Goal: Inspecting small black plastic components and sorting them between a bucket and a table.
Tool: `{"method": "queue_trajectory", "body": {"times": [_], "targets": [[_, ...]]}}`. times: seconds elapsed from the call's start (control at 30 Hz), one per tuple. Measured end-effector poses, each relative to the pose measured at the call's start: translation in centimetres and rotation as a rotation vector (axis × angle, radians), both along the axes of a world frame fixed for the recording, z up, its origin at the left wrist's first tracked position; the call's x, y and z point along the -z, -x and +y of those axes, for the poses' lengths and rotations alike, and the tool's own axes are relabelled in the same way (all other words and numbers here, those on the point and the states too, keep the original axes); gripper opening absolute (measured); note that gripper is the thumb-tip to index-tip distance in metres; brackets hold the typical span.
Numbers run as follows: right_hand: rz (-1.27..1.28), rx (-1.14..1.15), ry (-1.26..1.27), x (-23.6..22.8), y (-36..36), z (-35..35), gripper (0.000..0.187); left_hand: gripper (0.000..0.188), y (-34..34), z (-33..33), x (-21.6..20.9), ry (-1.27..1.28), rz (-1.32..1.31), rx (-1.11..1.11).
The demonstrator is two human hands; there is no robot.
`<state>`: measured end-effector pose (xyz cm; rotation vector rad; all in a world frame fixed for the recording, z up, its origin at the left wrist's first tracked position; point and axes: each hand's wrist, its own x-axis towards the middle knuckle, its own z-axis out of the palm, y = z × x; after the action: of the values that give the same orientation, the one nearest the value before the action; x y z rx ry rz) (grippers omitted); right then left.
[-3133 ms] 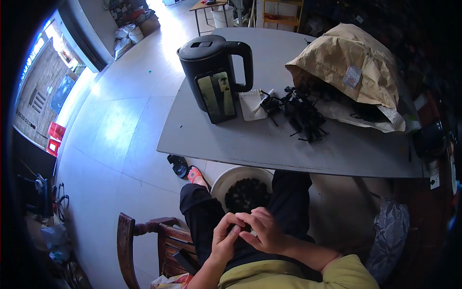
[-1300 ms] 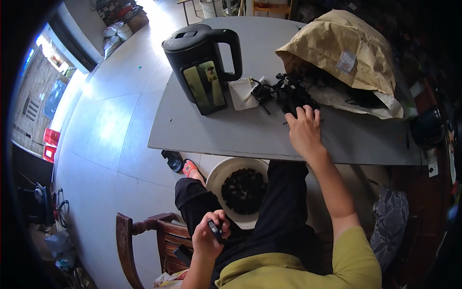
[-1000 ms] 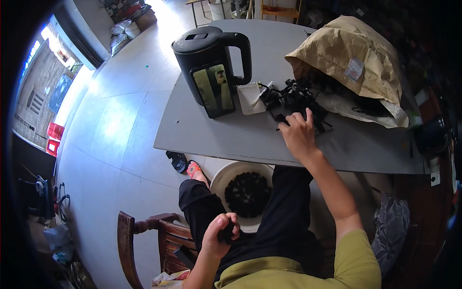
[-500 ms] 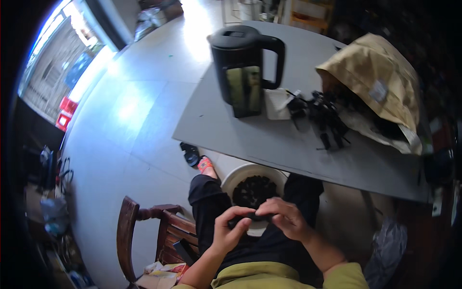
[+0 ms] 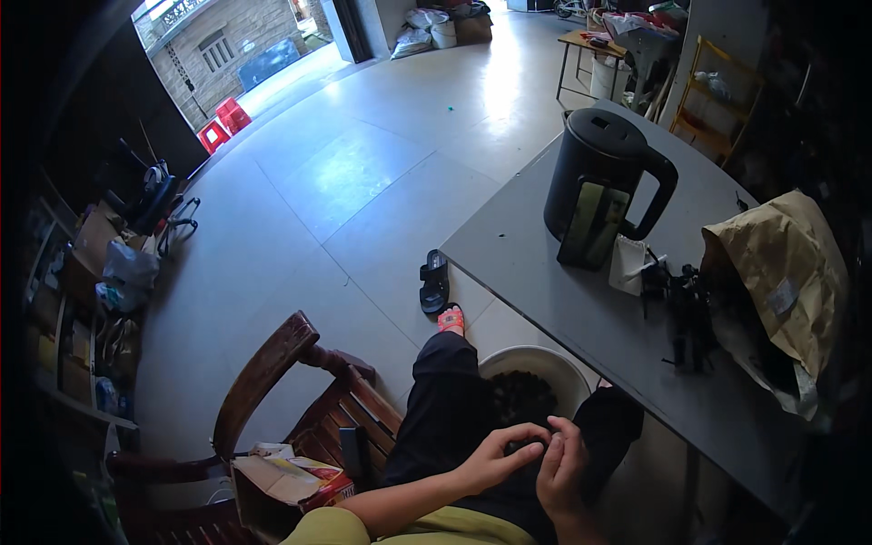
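Far left there's a cluttered shelf [image 5: 68, 341] with a plastic bag [image 5: 130, 263] beside it, then a pair of red plastic stools [image 5: 227, 120] by the doorway. Closer in is a dark wooden slatted armchair [image 5: 268, 377], with an opened cardboard box [image 5: 268, 481] sitting on it. Next over, a loose black sandal [image 5: 434, 283] on the floor, right by a foot in an orange-red one.

Middle bit: left hand [image 5: 495, 459] is curled, fingers bent toward the right hand, over the lap. Small black pieces [image 5: 520, 392] are heaped in the pale basin [image 5: 574, 381] between the legs, just past the hands. Right hand [image 5: 560, 465] is upright and cupped, its fingertips right up against the left's. Honestly can't tell if they're gripping anything, the fingers hide it.

On the grey table [image 5: 509, 268] a phone [image 5: 595, 227] leans on a black kettle [image 5: 595, 150], a little notepad [image 5: 627, 265] just beside. Then a tangled pile of black parts [image 5: 688, 318], next to a crumpled brown paper bag [image 5: 790, 263], mouth facing the pile.
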<state>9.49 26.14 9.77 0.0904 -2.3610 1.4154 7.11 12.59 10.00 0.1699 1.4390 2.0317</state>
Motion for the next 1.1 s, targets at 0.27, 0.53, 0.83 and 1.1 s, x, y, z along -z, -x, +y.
{"method": "queue_trajectory", "body": {"times": [0.27, 0.53, 0.83, 1.1], "targets": [[0.176, -0.133, -0.177, -0.6, -0.8, -0.3, 0.026, 0.020, 0.3, -1.2, 0.1, -0.074, 0.030, -0.049], [-0.516, -0.338, 0.845, -1.5, -1.9, 2.9, 0.014, 0.037, 1.3, -2.4, -1.8, 0.248, 0.885, 0.111], [-0.631, -0.381, 1.222, 0.6, -2.9, 1.3, 0.026, 0.030, -0.2, -0.8, -1.8, 0.386, 0.987, -0.053], [-0.891, -1.222, 0.699, -0.6, -2.9, 4.0, 0.024, 0.027, 1.8, -2.5, -3.1, 0.150, 0.854, 0.489]]}}
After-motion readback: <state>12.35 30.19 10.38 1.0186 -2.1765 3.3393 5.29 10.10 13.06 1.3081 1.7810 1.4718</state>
